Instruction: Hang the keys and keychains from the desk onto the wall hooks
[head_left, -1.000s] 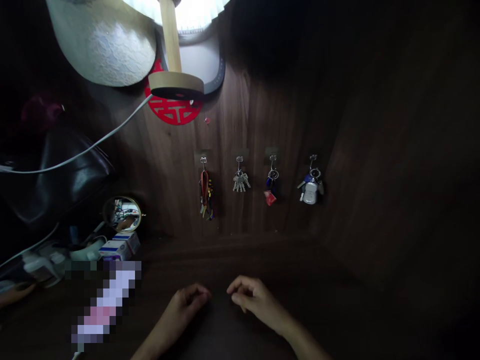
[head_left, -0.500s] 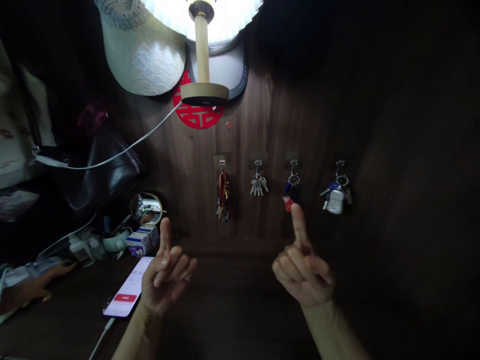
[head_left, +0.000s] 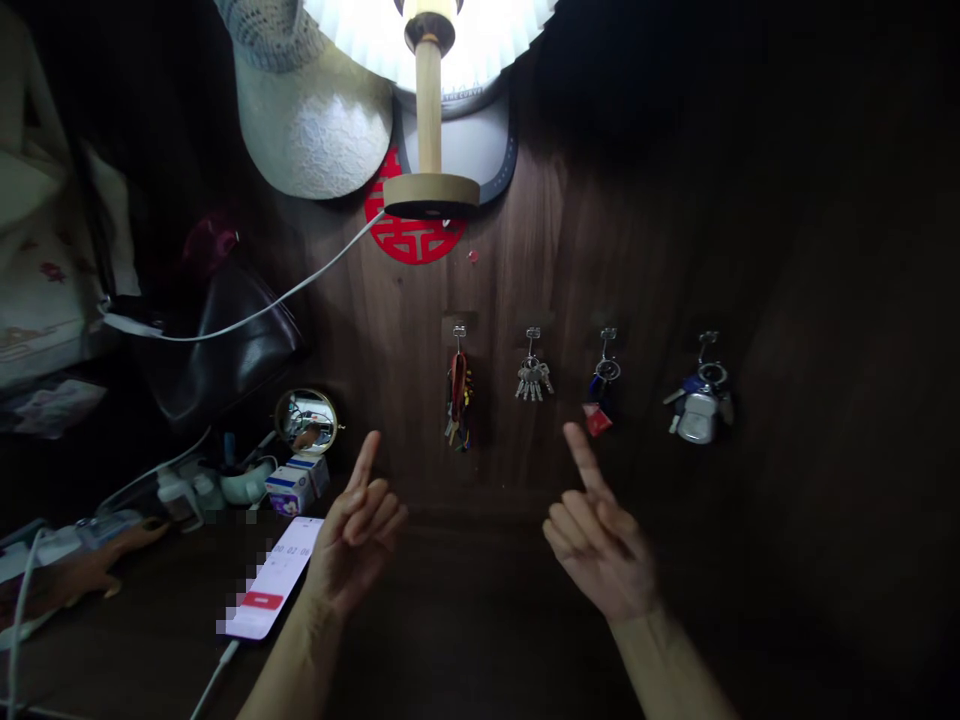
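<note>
My left hand [head_left: 358,540] is raised at the lower middle, right of the phone [head_left: 274,585], whose screen shows a running timer and a red button. Its index finger points up; the other fingers curl in. Mirroring it, my right hand [head_left: 600,545] points up and left, its fingertip just below and left of a red tag [head_left: 597,419]. That tag hangs with a blue keyring bunch [head_left: 602,384]. Neither hand holds anything. Also on hooks hang a red-strapped key bunch [head_left: 458,400], a ring of silver keys [head_left: 533,380] and keys with a silver fob [head_left: 697,417].
A lit lamp [head_left: 431,195] with a white cable is at the top, before two caps [head_left: 319,130] and a red round paper cutting [head_left: 416,245]. At left are a dark bag [head_left: 232,330], a round mirror [head_left: 306,422], small boxes [head_left: 296,485] and bottles [head_left: 178,495].
The view has shifted, so the wall things appear further right. My left hand is further right in view. My right index fingertip has moved left and down from the red tag, which now shows fully.
</note>
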